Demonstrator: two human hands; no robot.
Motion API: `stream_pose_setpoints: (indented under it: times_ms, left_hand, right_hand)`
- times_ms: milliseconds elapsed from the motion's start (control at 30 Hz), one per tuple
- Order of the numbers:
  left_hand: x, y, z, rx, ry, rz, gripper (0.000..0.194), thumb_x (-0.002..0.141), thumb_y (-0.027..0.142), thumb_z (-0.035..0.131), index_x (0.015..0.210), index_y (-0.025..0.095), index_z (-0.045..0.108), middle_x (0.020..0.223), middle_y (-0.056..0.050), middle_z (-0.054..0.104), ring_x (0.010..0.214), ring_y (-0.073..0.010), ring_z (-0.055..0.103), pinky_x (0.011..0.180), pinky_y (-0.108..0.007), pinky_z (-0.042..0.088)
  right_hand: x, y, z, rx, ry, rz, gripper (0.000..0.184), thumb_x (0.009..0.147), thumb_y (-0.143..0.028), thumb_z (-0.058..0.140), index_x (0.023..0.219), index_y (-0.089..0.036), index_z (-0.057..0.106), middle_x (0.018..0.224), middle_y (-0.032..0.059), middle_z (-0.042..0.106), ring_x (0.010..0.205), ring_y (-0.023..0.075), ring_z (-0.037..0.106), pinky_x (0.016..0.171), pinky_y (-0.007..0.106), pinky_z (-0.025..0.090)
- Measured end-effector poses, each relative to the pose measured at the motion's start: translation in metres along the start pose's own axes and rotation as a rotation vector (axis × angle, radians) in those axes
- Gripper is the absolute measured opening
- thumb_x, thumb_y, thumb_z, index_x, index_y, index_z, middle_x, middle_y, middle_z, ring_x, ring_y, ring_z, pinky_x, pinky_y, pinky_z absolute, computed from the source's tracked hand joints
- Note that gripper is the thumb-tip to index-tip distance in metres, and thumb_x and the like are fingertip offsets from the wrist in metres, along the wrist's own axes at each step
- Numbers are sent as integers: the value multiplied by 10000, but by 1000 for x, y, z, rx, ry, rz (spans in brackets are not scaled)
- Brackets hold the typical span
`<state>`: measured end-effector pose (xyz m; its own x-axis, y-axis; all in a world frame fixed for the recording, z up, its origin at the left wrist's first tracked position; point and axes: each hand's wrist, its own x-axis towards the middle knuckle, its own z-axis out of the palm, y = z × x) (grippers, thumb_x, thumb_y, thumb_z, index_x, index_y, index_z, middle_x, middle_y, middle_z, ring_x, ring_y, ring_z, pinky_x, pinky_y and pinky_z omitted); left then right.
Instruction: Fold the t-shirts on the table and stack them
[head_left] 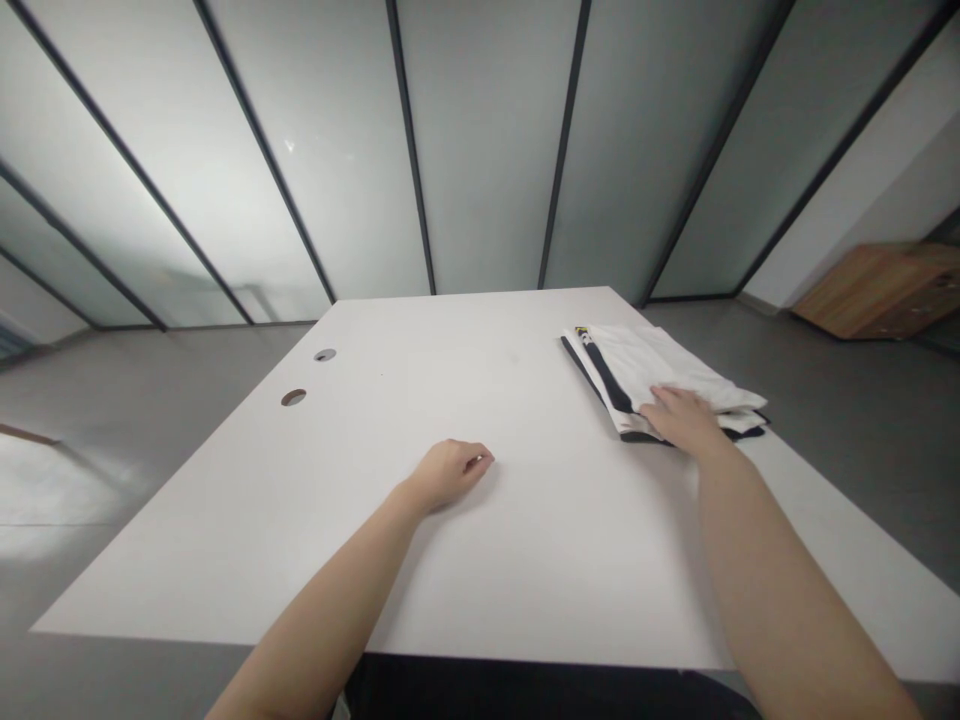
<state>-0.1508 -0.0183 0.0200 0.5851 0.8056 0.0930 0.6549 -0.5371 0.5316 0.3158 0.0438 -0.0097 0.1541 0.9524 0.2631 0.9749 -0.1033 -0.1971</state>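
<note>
A stack of folded white and black garments [679, 365] lies at the right side of the white table [480, 590]. The top garment is white, with a black band and a small yellow-and-black patch at its left edge. My right hand [682, 418] rests on the near edge of the stack, its fingers stretched out over the white cloth. Near the middle of the table, my left hand [450, 472] is loosely curled with thumb and fingers together, close to the tabletop. No object shows in it, and it is well apart from the garments.
Two round cable holes, a farther one [325, 355] and a nearer one [293, 397], open in the table's left side. A frosted glass partition [487, 150] with dark frames stands behind the table. A wooden cabinet [874, 290] is on the floor at far right.
</note>
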Motion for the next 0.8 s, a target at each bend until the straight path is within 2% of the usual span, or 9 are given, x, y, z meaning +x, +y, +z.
stream_pose_setpoints:
  times_ms: [100, 267, 400, 500, 567, 633, 700, 800]
  left_hand:
    - [1, -1, 2, -1, -10, 7, 336, 1055, 346, 500, 1082, 241, 818, 1015, -67, 834, 871, -217, 749, 844, -323, 549]
    - [2, -3, 7, 10, -36, 26, 342, 1059, 351, 496, 1085, 239, 818, 974, -67, 827, 842, -209, 744, 821, -311, 541]
    - [2, -3, 8, 34, -46, 49, 329, 1049, 321, 501, 1091, 243, 818, 1001, -73, 829, 896, -222, 758, 837, -316, 538]
    - [2, -1, 8, 56, -51, 53, 318, 1039, 303, 508, 1095, 246, 816, 1007, -66, 832, 899, -225, 760, 823, -316, 535]
    - [3, 0, 8, 63, -58, 50, 310, 1031, 292, 515, 1088, 245, 816, 1010, -62, 834, 892, -229, 761, 807, -318, 533]
    - [3, 0, 8, 62, -68, 51, 302, 1024, 283, 518, 1072, 244, 814, 1013, -58, 834, 896, -233, 763, 806, -321, 531]
    - [3, 1, 9, 50, -69, 48, 292, 1027, 295, 524, 1106, 248, 801, 1015, -54, 832, 906, -235, 766, 818, -324, 531]
    - [0, 4, 10, 3, -60, 26, 322, 1011, 384, 597, 1280, 258, 720, 987, -39, 821, 855, -231, 760, 776, -314, 526]
  right_hand:
    - [-2, -5, -1, -34, 50, 90, 417, 916, -332, 539, 1162, -133, 811, 1296, 222, 753, 1283, 391, 649, 1126, 530, 467]
    - [-10, -11, -6, -37, 146, 111, 440, 959, -324, 442, 1050, -113, 817, 1083, 227, 795, 1060, 373, 711, 969, 467, 521]
    - [-14, -21, -11, 46, 222, 211, 416, 946, -350, 441, 999, -130, 789, 966, 230, 781, 938, 368, 704, 869, 455, 520]
    - [-15, -43, -16, 210, 333, 218, 435, 980, -392, 390, 1033, -152, 749, 978, 223, 769, 937, 358, 689, 848, 448, 516]
    - [-18, -68, -18, 363, 363, 125, 427, 997, -432, 382, 1041, -176, 722, 1027, 197, 766, 970, 333, 683, 868, 425, 520]
    - [-26, -100, -17, 548, 327, 52, 400, 1000, -486, 415, 1011, -203, 697, 925, 127, 750, 897, 289, 675, 832, 386, 532]
    - [-40, -137, -16, 751, 190, -88, 400, 1021, -529, 425, 969, -224, 679, 805, 62, 705, 814, 253, 654, 786, 357, 542]
    - [-71, -186, -15, 948, -195, -404, 358, 1036, -527, 504, 966, -239, 706, 879, 46, 737, 843, 233, 672, 818, 356, 562]
